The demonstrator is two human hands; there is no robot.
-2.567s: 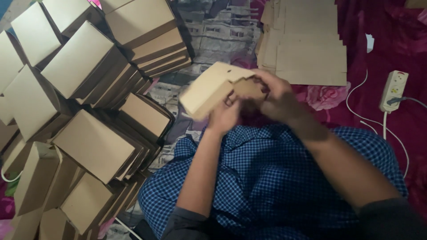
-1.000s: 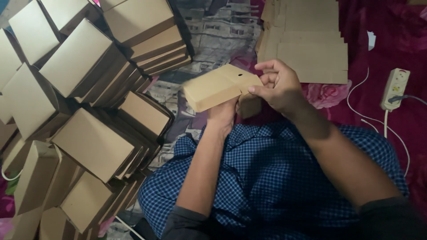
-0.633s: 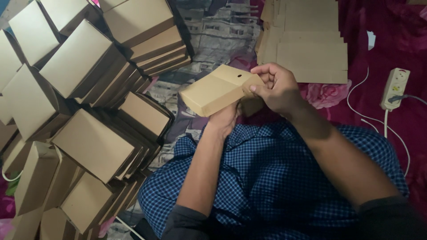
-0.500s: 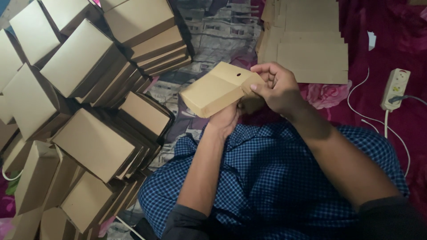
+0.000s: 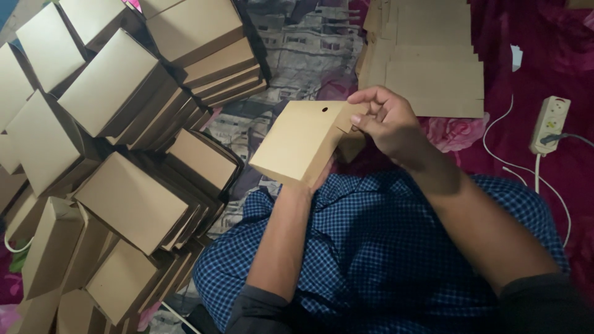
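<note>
Brown cardboard box (image 5: 302,145) rests on the left hand (image 5: 323,176), mostly hidden underneath and supporting it, so the right hand (image 5: 385,124) can pinch its end flap (image 5: 354,115).

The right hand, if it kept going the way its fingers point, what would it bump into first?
The right hand points leftward, and its fingertips are already on the flap of the brown cardboard box. So it would push into that box first, though depth is hard to judge.
</note>
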